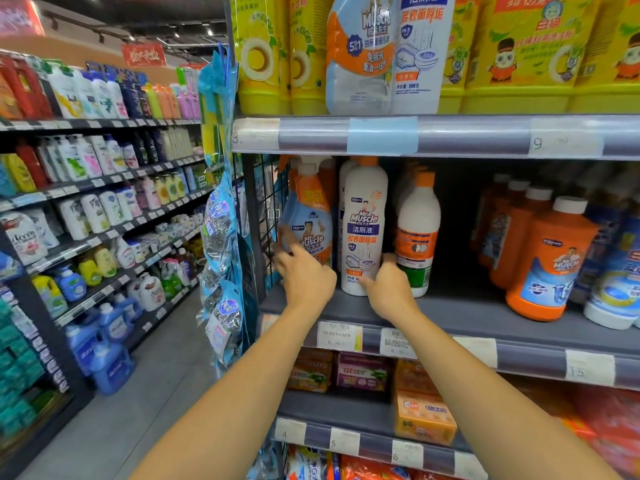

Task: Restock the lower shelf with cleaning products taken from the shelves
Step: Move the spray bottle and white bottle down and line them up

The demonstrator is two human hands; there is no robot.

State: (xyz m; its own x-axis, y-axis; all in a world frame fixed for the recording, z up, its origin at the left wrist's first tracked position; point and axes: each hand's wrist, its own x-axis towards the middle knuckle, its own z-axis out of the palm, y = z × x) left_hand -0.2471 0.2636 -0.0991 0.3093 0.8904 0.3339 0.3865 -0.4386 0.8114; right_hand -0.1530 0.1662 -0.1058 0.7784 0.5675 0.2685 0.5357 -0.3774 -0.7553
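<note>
A white Mr Muscle toilet cleaner bottle with an orange cap stands upright at the left of the middle shelf. My right hand grips its lower part, thumb on the front label and fingers round the right side. To its left stands an orange and blue Mr Muscle spray bottle. My left hand touches the lower front of that spray bottle with its fingers spread. A white bottle with an orange label stands just right of the gripped one.
Orange jugs fill the right of the same shelf. Yellow detergent bottles and two Mr Muscle refills stand on the shelf above. Soap boxes lie on the shelf below. An aisle and stocked shelves run along the left.
</note>
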